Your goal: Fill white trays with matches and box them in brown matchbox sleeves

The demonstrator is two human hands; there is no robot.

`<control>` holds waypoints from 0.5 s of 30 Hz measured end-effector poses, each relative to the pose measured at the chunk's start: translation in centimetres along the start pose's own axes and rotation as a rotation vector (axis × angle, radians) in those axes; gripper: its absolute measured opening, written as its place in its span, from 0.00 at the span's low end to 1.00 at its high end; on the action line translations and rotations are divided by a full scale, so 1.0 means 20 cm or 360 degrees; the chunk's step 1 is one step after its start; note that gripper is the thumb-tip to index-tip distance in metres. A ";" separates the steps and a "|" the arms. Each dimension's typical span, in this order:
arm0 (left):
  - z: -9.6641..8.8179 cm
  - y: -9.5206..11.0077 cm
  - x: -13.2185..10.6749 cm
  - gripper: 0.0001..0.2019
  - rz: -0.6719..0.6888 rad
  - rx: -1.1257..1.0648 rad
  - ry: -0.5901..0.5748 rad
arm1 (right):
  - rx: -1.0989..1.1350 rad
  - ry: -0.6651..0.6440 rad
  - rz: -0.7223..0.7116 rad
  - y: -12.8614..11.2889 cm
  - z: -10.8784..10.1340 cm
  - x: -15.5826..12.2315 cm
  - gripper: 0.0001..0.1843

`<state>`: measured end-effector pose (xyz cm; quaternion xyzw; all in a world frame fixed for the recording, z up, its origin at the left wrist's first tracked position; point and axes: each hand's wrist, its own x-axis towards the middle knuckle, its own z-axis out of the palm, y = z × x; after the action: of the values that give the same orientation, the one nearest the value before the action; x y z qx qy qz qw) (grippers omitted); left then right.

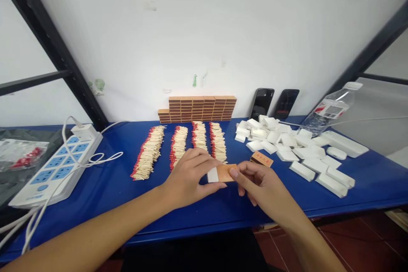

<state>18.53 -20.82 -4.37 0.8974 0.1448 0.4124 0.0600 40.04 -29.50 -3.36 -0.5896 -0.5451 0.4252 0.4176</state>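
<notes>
Between my two hands is a matchbox (225, 173), its white inner tray sticking out of the orange-brown sleeve on the left. My left hand (193, 174) grips the white tray end between thumb and fingers. On the right, my right hand (259, 180) pinches the sleeve, thumb on top. Just behind my right hand lies a small pile of orange matchbox sleeves (262, 159). Beyond my hands are bundles of red-tipped matches (149, 153) in rows, one partly hidden by my left hand. A low wall of stacked matchboxes (202, 109) stands at the back.
Many white inner trays (287, 140) are heaped on the right of the blue table (127, 212). Two phones (262, 103) lean on the wall near a plastic bottle (331, 108). A power strip (57, 170) with white cables and a plastic bag (22, 153) lie left.
</notes>
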 end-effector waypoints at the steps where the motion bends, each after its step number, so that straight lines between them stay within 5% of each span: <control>1: 0.00 0.00 0.00 0.21 0.0039 0.0016 -0.0016 | 0.0019 -0.0013 0.0007 0.00 -0.01 0.00 0.26; 5: -0.01 0.00 0.00 0.21 0.0197 0.0128 -0.0029 | 0.0178 0.0037 0.0034 0.02 -0.03 0.01 0.31; 8: -0.03 0.01 0.01 0.18 0.0300 0.0182 -0.0042 | 0.0203 -0.0125 0.0096 0.03 -0.02 0.02 0.34; 15: -0.04 0.03 0.02 0.21 0.0325 0.0244 -0.0068 | 0.0079 -0.0220 0.0041 0.01 -0.05 0.00 0.29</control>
<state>18.40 -21.34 -3.36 0.9180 0.0824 0.3850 -0.0481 41.07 -29.59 -3.15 -0.5553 -0.5542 0.4838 0.3878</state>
